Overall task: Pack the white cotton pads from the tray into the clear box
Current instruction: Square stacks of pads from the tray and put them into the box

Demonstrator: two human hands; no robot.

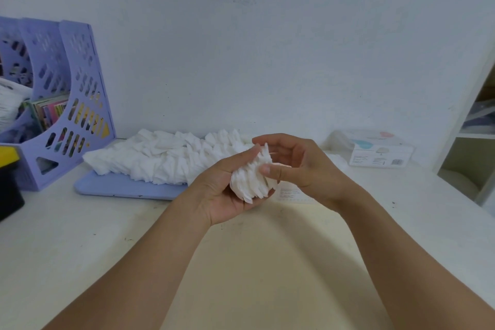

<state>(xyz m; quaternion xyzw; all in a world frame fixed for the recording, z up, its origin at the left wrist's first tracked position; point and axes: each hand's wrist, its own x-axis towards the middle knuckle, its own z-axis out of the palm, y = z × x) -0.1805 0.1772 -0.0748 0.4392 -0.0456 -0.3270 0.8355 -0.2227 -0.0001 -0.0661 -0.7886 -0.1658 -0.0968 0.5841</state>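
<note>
Thumb and fingers (270, 169) of the right hand (302, 166) curled in, pinching the edge of a fanned bundle of thin white square cotton pads (251, 179). Left hand (227, 190) cupped underneath, palm up, fingers wrapped round the same bundle, thumb lying along its top. Both hands closed on it, then, and the bundle held off the counter (80, 236), just in front of the flat lilac plastic tray (120, 187).

Edges uneven, pads splayed like cards. Looks like the squaring-up step: gathering one handful into a tidy stack before it goes in.

Behind the hands, a big loose heap of white cotton pads (160, 158) piled along that tray, spilling toward its far side. Plenty left, so early going by the look of it.

Well to the right of the tray, against the wall, the clear plastic box with a printed label (380, 153). Open or lidded? Cannot tell from here.

Left of the tray, a lilac perforated magazine rack (67, 104); beyond that, a black and yellow object (9, 169) at the frame edge.

Next, probably: tap the edges flush, keep a firm pinch so none slip loose, then carry across to the box and slide the stack in on edge.
</note>
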